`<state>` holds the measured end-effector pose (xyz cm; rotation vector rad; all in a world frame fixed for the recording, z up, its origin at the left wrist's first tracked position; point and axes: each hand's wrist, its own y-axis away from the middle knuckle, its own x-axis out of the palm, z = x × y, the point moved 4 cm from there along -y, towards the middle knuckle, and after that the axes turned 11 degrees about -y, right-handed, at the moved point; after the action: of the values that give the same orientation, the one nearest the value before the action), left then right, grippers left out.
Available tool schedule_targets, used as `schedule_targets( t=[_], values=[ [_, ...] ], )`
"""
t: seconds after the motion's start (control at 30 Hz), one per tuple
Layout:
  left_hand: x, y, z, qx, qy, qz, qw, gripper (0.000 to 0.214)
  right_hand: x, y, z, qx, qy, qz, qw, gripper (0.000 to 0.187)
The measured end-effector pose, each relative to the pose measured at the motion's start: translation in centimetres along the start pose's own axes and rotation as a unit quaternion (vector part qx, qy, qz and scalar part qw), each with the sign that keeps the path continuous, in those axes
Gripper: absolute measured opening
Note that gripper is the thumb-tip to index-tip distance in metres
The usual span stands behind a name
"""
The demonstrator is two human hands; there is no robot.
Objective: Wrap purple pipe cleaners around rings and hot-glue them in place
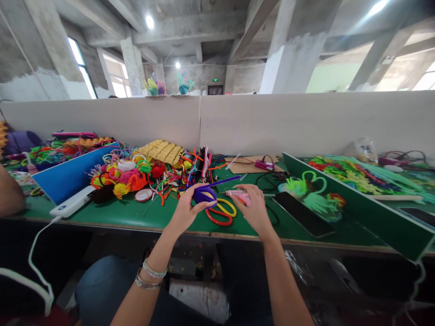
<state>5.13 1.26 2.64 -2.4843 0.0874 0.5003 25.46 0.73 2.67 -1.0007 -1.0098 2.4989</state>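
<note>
My left hand (186, 208) pinches a purple pipe-cleaner shape (205, 194) with a yellow centre; a long purple stem runs from it up to the right. My right hand (254, 209) is closed round a pink tool (238, 195), likely a glue gun, its tip pointing left toward the purple shape. Both hands hover just above the green table (136, 213). Under them lie a red loop (217, 218) and a yellow loop (228, 207) of pipe cleaner.
A heap of coloured pipe cleaners and pom-poms (142, 174) lies left of my hands, beside a blue divider (70, 174) and a white power bank (72, 202). A black phone (302, 212), a green pipe-cleaner swan (311, 192) and a green divider (356, 210) stand right. Another person's arm (10, 192) shows far left.
</note>
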Motion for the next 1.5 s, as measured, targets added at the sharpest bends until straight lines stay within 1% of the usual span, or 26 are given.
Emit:
schedule_targets(
  t=[0.07,0.1,0.17,0.23,0.33,0.47,0.63,0.93,1.13,1.2,1.5],
  values=[
    [-0.3,0.1,-0.5,0.025,-0.034,-0.017,0.999,0.047,-0.4,-0.1,2.8,-0.046,-0.158,0.016,0.986,0.025],
    [-0.4,0.1,-0.7,0.04,-0.046,-0.025,0.998,0.047,-0.5,-0.1,4.0,-0.073,-0.201,0.037,0.976,0.026],
    [-0.6,0.3,-1.1,0.066,-0.058,-0.037,0.995,0.047,-0.5,0.2,5.7,-0.105,-0.219,0.051,0.969,0.022],
    [-0.7,0.4,-1.3,0.081,-0.063,-0.042,0.994,0.048,-0.2,0.5,6.4,-0.119,-0.212,0.057,0.968,0.02],
    [-0.7,0.5,-1.4,0.09,-0.078,-0.046,0.992,0.047,0.3,0.7,6.4,-0.124,-0.196,0.053,0.971,0.022],
    [-0.6,0.5,-1.4,0.099,-0.095,-0.054,0.989,0.046,0.4,0.7,6.4,-0.138,-0.177,0.031,0.974,0.022],
    [-0.7,0.6,-1.4,0.102,-0.103,-0.053,0.988,0.047,0.4,0.8,6.6,-0.143,-0.156,0.03,0.977,0.02],
    [-0.8,0.6,-1.4,0.111,-0.102,-0.06,0.987,0.048,0.6,0.9,6.8,-0.153,-0.174,0.036,0.972,0.019],
    [-0.8,0.6,-1.4,0.111,-0.119,-0.072,0.984,0.046,0.5,1.2,7.0,-0.195,-0.14,0.019,0.97,0.019],
    [-0.8,0.6,-1.3,0.111,-0.123,-0.074,0.983,0.046,0.6,1.2,7.0,-0.2,-0.134,0.019,0.97,0.02],
    [-0.8,0.5,-1.1,0.093,-0.097,-0.065,0.989,0.044,0.6,1.2,7.6,-0.23,-0.096,0.015,0.968,0.02]
  ],
)
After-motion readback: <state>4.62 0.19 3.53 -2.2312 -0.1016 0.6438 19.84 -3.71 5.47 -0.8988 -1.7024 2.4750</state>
